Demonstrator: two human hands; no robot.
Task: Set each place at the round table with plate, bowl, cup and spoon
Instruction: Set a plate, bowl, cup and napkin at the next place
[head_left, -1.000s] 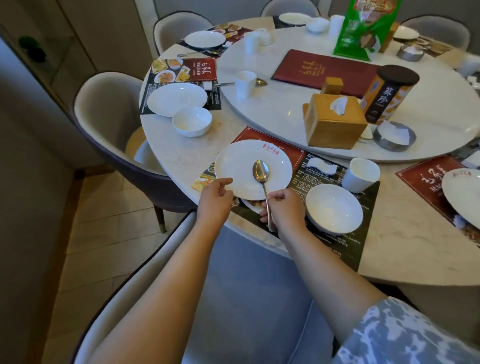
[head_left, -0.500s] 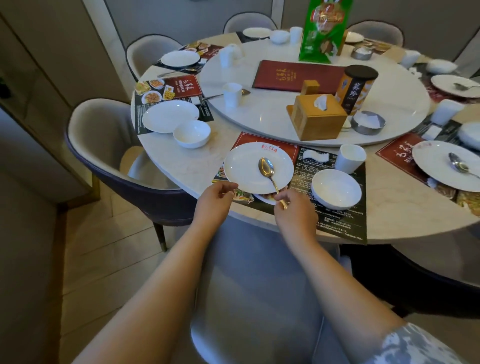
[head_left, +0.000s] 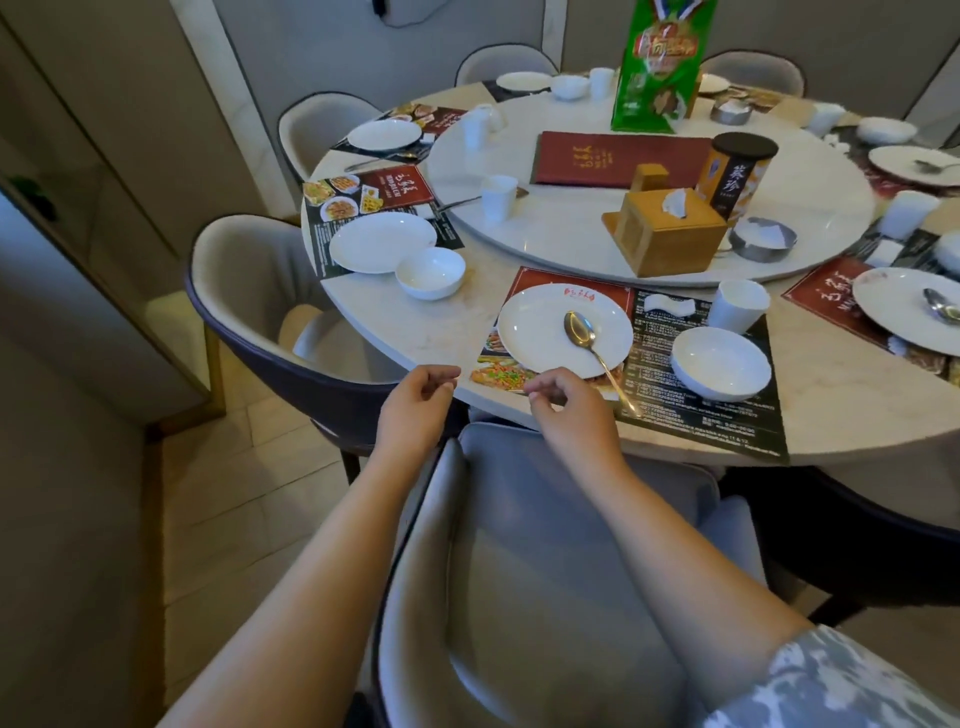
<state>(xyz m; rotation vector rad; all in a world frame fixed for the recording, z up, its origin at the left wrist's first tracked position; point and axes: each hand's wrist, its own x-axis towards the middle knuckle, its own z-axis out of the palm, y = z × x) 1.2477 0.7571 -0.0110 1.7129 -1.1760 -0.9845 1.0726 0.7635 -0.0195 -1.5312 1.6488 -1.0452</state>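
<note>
Round table (head_left: 452, 332): near place done. Plate (head_left: 550, 338) is landmark; bowl (head_left: 721, 368) & cup (head_left: 737, 305) off its right, spoon (head_left: 582, 328) lying on it. Your left hand (head_left: 415, 405), right hand (head_left: 569, 410) just short of plate, fingers loosely curled, holding nothing. Nxt place: set spoon w/ handle toward seat, don't nudge plate.

Spoon (head_left: 584, 332) on plate (head_left: 540, 335); bowl (head_left: 721, 370) right; cup (head_left: 737, 306) behind bowl.

Soft, even indoor light falls on my table (head_left: 457, 332), with pale sheen across the marble turntable (head_left: 571, 228) and white plate (head_left: 535, 332). Shadows stay faint. My wide lens bends walls and chairs at the edges; my sleeve (head_left: 831, 680) blurs in the near corner.
</note>
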